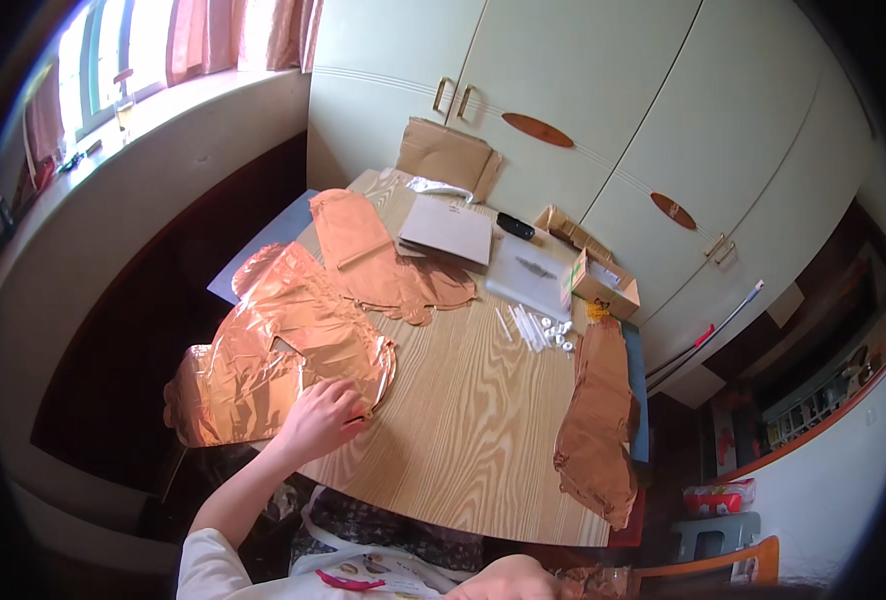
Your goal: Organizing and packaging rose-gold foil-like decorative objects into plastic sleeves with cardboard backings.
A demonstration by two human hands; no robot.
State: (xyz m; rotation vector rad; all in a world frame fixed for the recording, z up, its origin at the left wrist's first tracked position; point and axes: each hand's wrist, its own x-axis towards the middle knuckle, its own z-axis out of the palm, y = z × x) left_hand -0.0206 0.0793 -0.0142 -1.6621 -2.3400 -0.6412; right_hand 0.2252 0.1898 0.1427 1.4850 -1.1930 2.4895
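My left hand (325, 416) rests at the near edge of a large copper-orange foil balloon (281, 345), flat and wrinkled on the left of the table. Its fingers are curled together over the foil edge, and a small dark spot shows beside them. Only part of my right hand (511, 580) shows at the bottom, close to my body; its fingers are hidden. Another flat orange foil balloon (363, 250) lies beyond the first. Along the right table edge lies a folded stack of the same foil (600, 420).
Far on the wood-grain table (463, 420) are a grey-brown flat box (445, 232), a black object (515, 226), a clear plastic bag (528, 272), white sticks (531, 328), white round pieces (560, 333) and a small carton (606, 283). Cabinets stand behind. An orange-framed chair (708, 568) is at right.
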